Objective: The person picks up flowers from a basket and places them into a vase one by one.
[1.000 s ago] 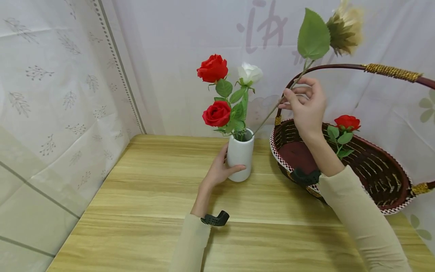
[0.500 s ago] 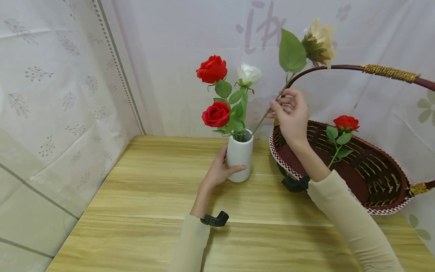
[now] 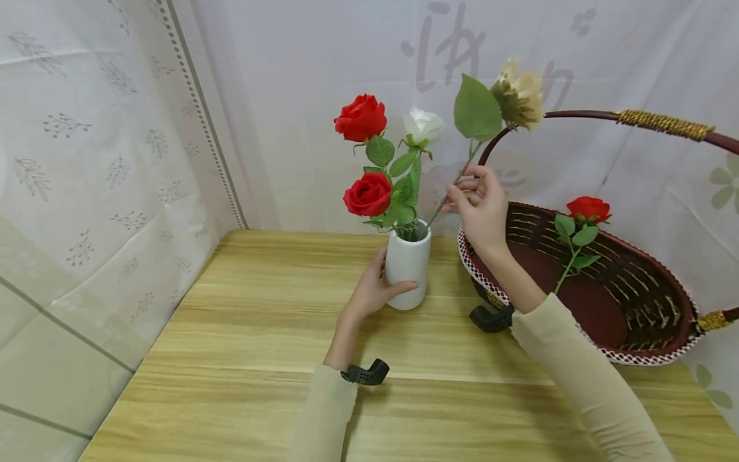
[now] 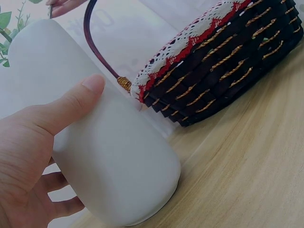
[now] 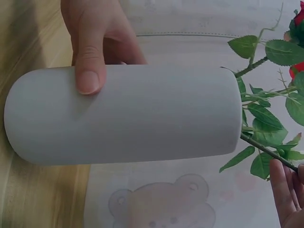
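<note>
A white cylindrical vase [image 3: 408, 273] stands upright on the wooden table. My left hand [image 3: 372, 289] grips its side, the thumb [image 4: 78, 102] across the front and the fingers behind. Two red roses [image 3: 367, 193] and a white rose [image 3: 424, 126] rise from the vase with green leaves. Between thumb and fingers my right hand [image 3: 482, 208] pinches the stem of a cream flower [image 3: 518, 96], which has one large leaf [image 3: 477, 109]. This stem slants to the right, and its lower end is inside the vase mouth [image 5: 239, 111], hidden by the wall.
To the right stands a dark woven basket [image 3: 652, 301] with white lace trim and a tall arched handle [image 3: 589, 114]. Inside it leans another red rose [image 3: 589, 209]. The wooden table [image 3: 248, 346] spreads to the left and front, with a pale printed curtain [image 3: 288, 115] behind.
My right hand has moved down and left toward the vase, lowering the cream flower and sliding its stem deeper into the mouth. The left hand stays on the vase.
</note>
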A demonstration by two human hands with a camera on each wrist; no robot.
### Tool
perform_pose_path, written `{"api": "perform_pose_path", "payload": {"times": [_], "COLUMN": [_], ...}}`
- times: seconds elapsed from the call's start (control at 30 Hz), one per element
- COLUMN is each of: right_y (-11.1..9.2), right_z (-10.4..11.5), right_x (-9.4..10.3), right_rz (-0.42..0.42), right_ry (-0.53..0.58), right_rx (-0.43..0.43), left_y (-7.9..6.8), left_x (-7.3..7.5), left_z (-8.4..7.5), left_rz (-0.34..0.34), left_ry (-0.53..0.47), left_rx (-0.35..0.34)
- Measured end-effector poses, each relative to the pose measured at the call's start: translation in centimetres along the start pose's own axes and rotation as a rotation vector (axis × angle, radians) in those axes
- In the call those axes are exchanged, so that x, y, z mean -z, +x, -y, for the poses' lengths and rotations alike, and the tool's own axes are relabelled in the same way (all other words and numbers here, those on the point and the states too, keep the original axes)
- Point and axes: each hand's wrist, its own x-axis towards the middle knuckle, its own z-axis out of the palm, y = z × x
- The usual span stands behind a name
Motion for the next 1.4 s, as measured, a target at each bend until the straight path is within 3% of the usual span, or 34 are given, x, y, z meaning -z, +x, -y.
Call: {"api": "perform_pose_path", "payload": {"times": [0.73,1.13,1.4], "right_y": [-1.3,-1.3,-1.1], "right_z": [-1.6,-2.3,-2.4], "right_x": [-1.3,-1.5,-1.6], "right_rz": [0.087,0.101,0.122], "right_ry": [-0.055,-0.159,-0.134], "right_rx": [-0.143,-0.114,-0.138], "left_y": [0.2,0.1,0.1], "left_x": [-0.1,0.0,0.0], "left_z": [0.0,-0.1,0.0], "left_rz": [0.007,0.006,0.005], "left_ry": [-0.021,0.001,0.001], "left_rx": [0.009,-0.019,-0.013]}}
